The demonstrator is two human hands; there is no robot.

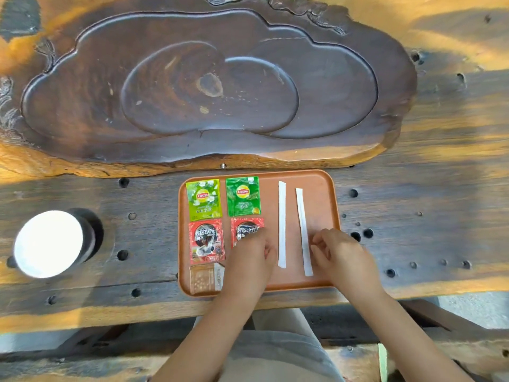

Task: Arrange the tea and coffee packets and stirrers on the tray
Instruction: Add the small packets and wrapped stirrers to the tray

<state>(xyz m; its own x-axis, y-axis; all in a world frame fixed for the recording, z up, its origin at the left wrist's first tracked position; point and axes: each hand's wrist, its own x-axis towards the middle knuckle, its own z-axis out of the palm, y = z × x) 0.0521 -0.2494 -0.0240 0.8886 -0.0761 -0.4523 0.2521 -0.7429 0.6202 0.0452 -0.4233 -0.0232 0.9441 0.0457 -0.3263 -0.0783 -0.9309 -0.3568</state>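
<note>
An orange-brown tray (pixel 319 188) lies on the wooden table. Two green Lipton tea packets (pixel 203 199) (pixel 243 196) sit side by side at its far left. Below them lie two red Nescafe coffee packets (pixel 206 241) (pixel 246 228). A clear brownish sachet (pixel 205 278) rests at the near left corner. Two white wrapped stirrers (pixel 282 224) (pixel 304 232) lie lengthwise on the right half. My left hand (pixel 252 260) rests fingers down over the right coffee packet, hiding its lower part. My right hand (pixel 336 253) has curled fingertips at the right stirrer's edge.
A large dark carved wooden tea board (pixel 209 86) fills the table's far side. A white round lid or cup (pixel 48 244) sits in a recess at the left. Small holes dot the table top. The near table edge runs just below the tray.
</note>
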